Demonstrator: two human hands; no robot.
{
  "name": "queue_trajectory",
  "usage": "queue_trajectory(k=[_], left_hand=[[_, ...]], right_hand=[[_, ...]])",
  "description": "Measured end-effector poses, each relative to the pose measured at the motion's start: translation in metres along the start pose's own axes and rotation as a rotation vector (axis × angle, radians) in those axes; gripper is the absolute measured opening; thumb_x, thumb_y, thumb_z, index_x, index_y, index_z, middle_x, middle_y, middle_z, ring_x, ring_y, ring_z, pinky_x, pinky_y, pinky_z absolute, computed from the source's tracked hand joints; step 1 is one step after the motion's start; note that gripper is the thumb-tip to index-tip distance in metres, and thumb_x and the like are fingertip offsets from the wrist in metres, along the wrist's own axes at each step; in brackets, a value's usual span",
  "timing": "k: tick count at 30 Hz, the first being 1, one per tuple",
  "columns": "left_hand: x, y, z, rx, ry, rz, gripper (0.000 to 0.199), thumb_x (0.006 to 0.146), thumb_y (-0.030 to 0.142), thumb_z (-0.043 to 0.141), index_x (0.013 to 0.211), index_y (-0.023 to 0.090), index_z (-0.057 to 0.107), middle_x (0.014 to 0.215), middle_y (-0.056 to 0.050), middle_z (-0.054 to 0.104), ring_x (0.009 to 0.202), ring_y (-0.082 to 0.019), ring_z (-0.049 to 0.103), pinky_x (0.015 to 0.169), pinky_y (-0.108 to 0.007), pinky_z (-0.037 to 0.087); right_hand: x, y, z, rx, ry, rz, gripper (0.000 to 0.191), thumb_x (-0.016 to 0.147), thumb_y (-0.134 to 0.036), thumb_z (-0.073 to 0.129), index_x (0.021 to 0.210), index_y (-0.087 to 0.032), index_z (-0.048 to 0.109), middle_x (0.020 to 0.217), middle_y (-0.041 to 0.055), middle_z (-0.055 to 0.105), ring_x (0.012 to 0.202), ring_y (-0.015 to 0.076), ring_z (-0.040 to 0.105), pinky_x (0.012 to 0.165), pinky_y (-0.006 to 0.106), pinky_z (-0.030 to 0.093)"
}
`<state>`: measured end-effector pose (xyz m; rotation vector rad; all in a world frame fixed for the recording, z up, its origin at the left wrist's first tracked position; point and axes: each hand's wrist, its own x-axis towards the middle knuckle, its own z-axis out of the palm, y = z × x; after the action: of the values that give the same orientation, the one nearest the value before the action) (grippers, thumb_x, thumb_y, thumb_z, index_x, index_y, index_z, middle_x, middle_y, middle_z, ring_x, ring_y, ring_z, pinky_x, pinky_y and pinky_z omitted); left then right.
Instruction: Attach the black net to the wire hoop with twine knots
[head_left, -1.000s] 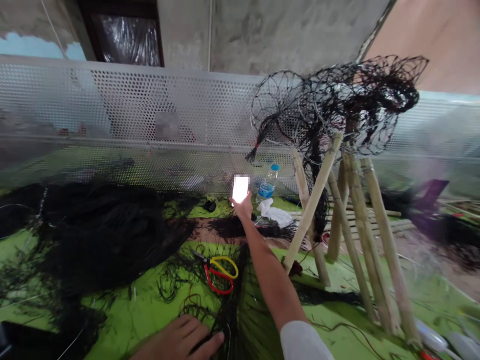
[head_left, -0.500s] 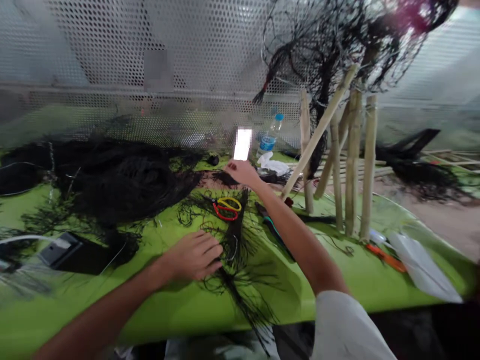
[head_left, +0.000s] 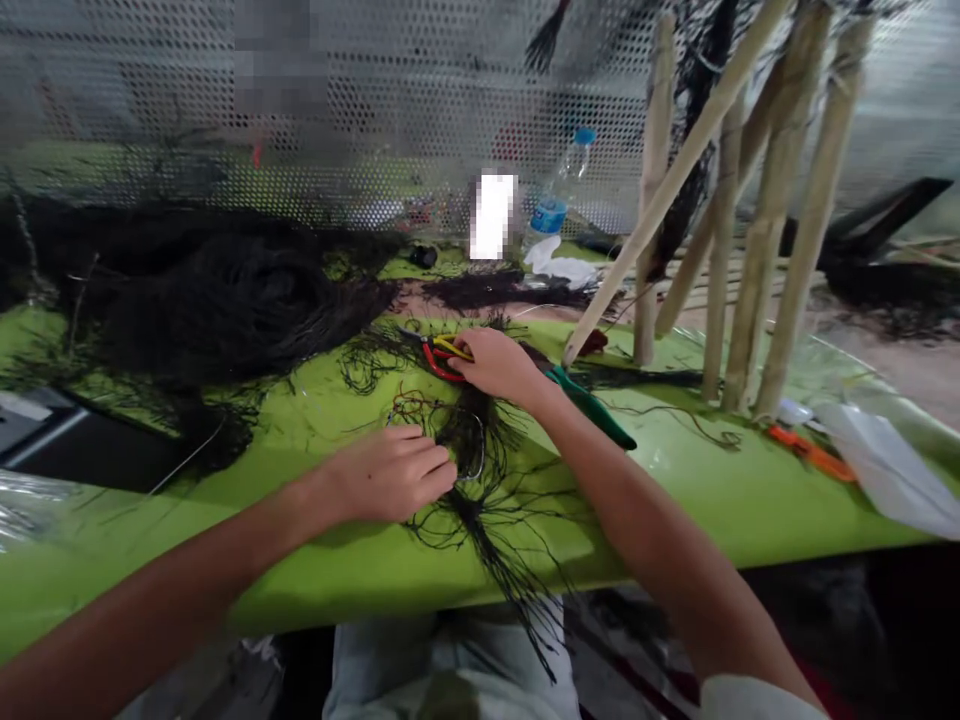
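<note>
My left hand (head_left: 394,473) is closed at the near middle of the green cloth, its fingertips on a bundle of black wiry strands (head_left: 499,560) that fans out over the table edge. Farther in, my right hand (head_left: 499,368) has its fingers curled on the red and yellow handles of a pair of scissors (head_left: 437,362), which lie with the blades to the left. Thin red and black threads (head_left: 412,402) lie between the hands. Under my right forearm rests a green-handled tool (head_left: 596,410), its jaws partly hidden.
A large black fibre heap (head_left: 247,300) covers the left. Upright bamboo sticks (head_left: 757,290) stand at the right, near an orange cutter (head_left: 814,452) and a white sheet (head_left: 889,470). A water bottle (head_left: 551,212) and crumpled tissue (head_left: 562,265) sit at the back.
My right hand has come back from near the bright white patch to the scissors and closed on their handles. My left hand stays at the strands. The view has tilted down.
</note>
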<state>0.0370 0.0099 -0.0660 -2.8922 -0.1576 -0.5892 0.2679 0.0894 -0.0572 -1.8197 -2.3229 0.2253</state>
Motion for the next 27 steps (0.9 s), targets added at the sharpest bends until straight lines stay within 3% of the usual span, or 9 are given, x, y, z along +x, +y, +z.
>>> queue_trajectory(k=[4, 10, 13, 15, 16, 19, 22, 24, 27], left_hand=[[0.0, 0.007, -0.002, 0.018, 0.007, 0.006, 0.021, 0.105, 0.013, 0.053, 0.086, 0.018, 0.061, 0.07, 0.002, 0.06, 0.062, -0.015, 0.058, 0.062, -0.034, 0.042], [-0.002, 0.016, -0.003, 0.019, 0.005, 0.01, 0.017, 0.105, 0.013, 0.054, 0.091, 0.016, 0.063, 0.067, 0.003, 0.059, 0.06, -0.014, 0.058, 0.06, -0.032, 0.042], [0.0, 0.019, -0.005, 0.013, -0.006, 0.001, 0.014, 0.104, 0.012, 0.056, 0.094, 0.015, 0.064, 0.066, 0.004, 0.058, 0.06, -0.013, 0.058, 0.058, -0.033, 0.04], [0.0, 0.019, -0.005, 0.008, -0.007, -0.005, 0.012, 0.105, 0.013, 0.056, 0.096, 0.015, 0.065, 0.067, 0.004, 0.059, 0.059, -0.013, 0.059, 0.058, -0.033, 0.041], [0.0, 0.019, -0.004, 0.005, -0.01, -0.006, 0.012, 0.105, 0.014, 0.056, 0.098, 0.014, 0.066, 0.067, 0.004, 0.059, 0.06, -0.013, 0.059, 0.058, -0.033, 0.042], [-0.003, 0.019, -0.004, -0.003, -0.024, -0.003, 0.011, 0.105, 0.013, 0.056, 0.106, 0.013, 0.067, 0.069, 0.003, 0.062, 0.062, -0.014, 0.062, 0.06, -0.033, 0.044], [-0.005, 0.02, -0.002, -0.001, -0.038, 0.0, 0.015, 0.105, 0.011, 0.053, 0.11, 0.012, 0.067, 0.071, 0.002, 0.066, 0.065, -0.015, 0.065, 0.061, -0.032, 0.046], [-0.006, 0.02, -0.001, -0.002, -0.03, 0.0, 0.015, 0.105, 0.011, 0.053, 0.109, 0.012, 0.067, 0.071, 0.002, 0.066, 0.065, -0.015, 0.066, 0.061, -0.032, 0.046], [-0.005, 0.02, 0.0, -0.003, -0.005, -0.003, 0.012, 0.103, 0.012, 0.057, 0.107, 0.011, 0.068, 0.068, 0.003, 0.064, 0.062, -0.014, 0.064, 0.058, -0.032, 0.044]], right_hand=[[0.0, 0.014, -0.01, 0.031, 0.048, 0.006, 0.018, 0.098, -0.032, 0.062, 0.09, -0.018, 0.07, 0.088, 0.0061, 0.073, 0.076, 0.0185, 0.061, 0.068, 0.03, 0.039], [-0.002, 0.042, -0.017, -0.001, 0.231, 0.101, 0.022, 0.097, -0.03, 0.06, 0.105, -0.013, 0.071, 0.105, 0.0144, 0.072, 0.097, 0.0286, 0.066, 0.087, 0.04, 0.049], [-0.004, 0.035, -0.021, -0.007, 0.282, 0.099, 0.025, 0.099, -0.026, 0.058, 0.113, -0.011, 0.072, 0.117, 0.0173, 0.071, 0.112, 0.0326, 0.064, 0.1, 0.046, 0.048], [-0.011, 0.017, -0.025, 0.029, 0.313, -0.016, 0.028, 0.103, -0.026, 0.052, 0.119, -0.013, 0.072, 0.123, 0.0156, 0.071, 0.118, 0.0308, 0.063, 0.104, 0.044, 0.046], [-0.016, 0.005, -0.027, 0.073, 0.291, -0.137, 0.028, 0.105, -0.026, 0.05, 0.117, -0.015, 0.072, 0.121, 0.0136, 0.072, 0.115, 0.0288, 0.064, 0.103, 0.042, 0.046], [-0.035, -0.029, -0.026, 0.229, 0.035, -0.438, 0.032, 0.109, -0.027, 0.043, 0.111, -0.015, 0.074, 0.107, 0.01, 0.075, 0.101, 0.0239, 0.069, 0.091, 0.037, 0.05], [-0.049, -0.046, -0.019, 0.248, -0.079, -0.526, 0.033, 0.102, -0.017, 0.05, 0.131, -0.013, 0.067, 0.122, 0.0127, 0.073, 0.113, 0.0264, 0.068, 0.095, 0.039, 0.051], [-0.052, -0.047, -0.016, 0.256, -0.136, -0.607, 0.046, 0.095, -0.009, 0.056, 0.139, -0.017, 0.062, 0.133, 0.0116, 0.069, 0.119, 0.0255, 0.067, 0.098, 0.038, 0.052], [-0.049, -0.039, -0.015, 0.21, -0.142, -0.666, 0.037, 0.097, -0.01, 0.057, 0.13, -0.022, 0.068, 0.127, 0.0078, 0.072, 0.109, 0.0231, 0.07, 0.092, 0.036, 0.052]])
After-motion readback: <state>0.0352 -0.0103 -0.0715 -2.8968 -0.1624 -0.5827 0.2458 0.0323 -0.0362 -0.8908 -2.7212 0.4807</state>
